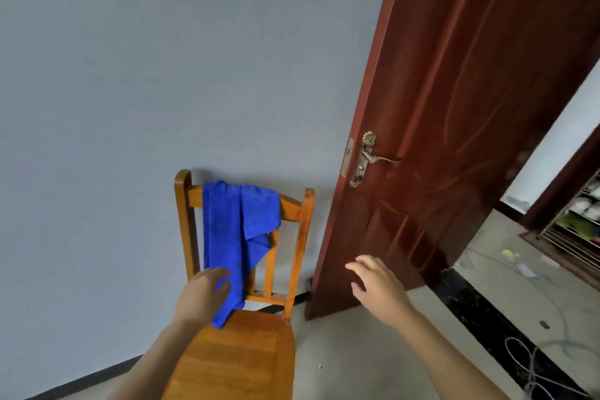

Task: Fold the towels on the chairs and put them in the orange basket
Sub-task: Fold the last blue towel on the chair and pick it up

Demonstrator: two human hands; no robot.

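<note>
A blue towel (pixel 233 230) hangs crumpled over the top rail of a wooden chair (pixel 246 354) that stands against the grey wall. Its lower end reaches down to the seat. My left hand (pixel 203 295) is at the towel's lower left edge, fingers apart and touching the cloth, without a closed grip. My right hand (pixel 378 289) hovers open to the right of the chair, in front of the door, holding nothing. The orange basket is not in view.
A dark red door (pixel 454 107) with a brass handle (pixel 373 157) stands open right of the chair. Beyond it a doorway shows a shoe rack (pixel 581 221). A black floor strip (pixel 487 328) and loose cables (pixel 532 367) lie at lower right.
</note>
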